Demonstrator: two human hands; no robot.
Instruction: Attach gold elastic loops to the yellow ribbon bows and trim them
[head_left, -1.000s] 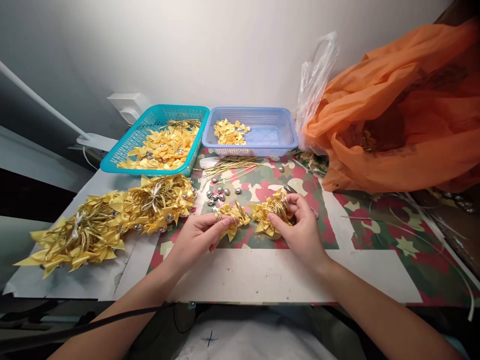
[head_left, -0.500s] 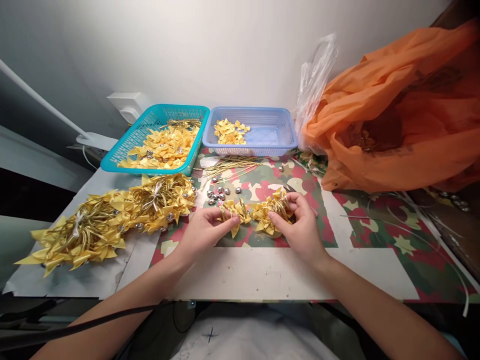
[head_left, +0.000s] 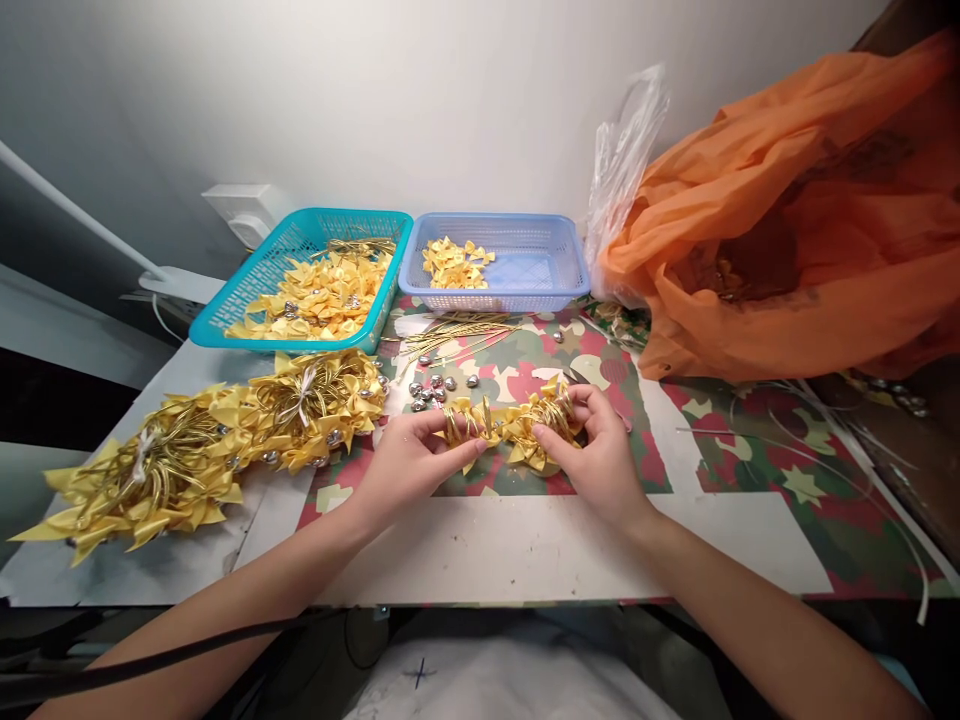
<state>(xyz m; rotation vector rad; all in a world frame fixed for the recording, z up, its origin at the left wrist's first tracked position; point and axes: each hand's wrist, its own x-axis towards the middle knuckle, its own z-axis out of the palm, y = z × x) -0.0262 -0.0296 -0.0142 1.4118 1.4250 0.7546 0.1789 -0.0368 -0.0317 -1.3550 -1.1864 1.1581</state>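
Over the patterned cover, my left hand (head_left: 409,465) pinches the left part of a string of yellow ribbon flowers with gold cord loops (head_left: 487,420). At the other end, my right hand (head_left: 600,455) closes its thumb and fingers round a thicker bunch of yellow flowers and gold loops (head_left: 536,440). The two bunches sit side by side between my hands. Several small silver bells (head_left: 427,393) lie just beyond my left hand. Behind them is a pile of gold wire ties (head_left: 461,332).
Beyond stand a teal basket (head_left: 407,250) of yellow flowers and a blue basket (head_left: 495,218) with fewer. Tied flower bundles (head_left: 300,410) lie at left. An orange bag (head_left: 750,190) fills the right, beside a clear plastic bag (head_left: 626,150).
My left hand has slid slightly along the left bunch, and more gold loops show above its fingers. The whole view has shifted a little; my right hand keeps its hold.
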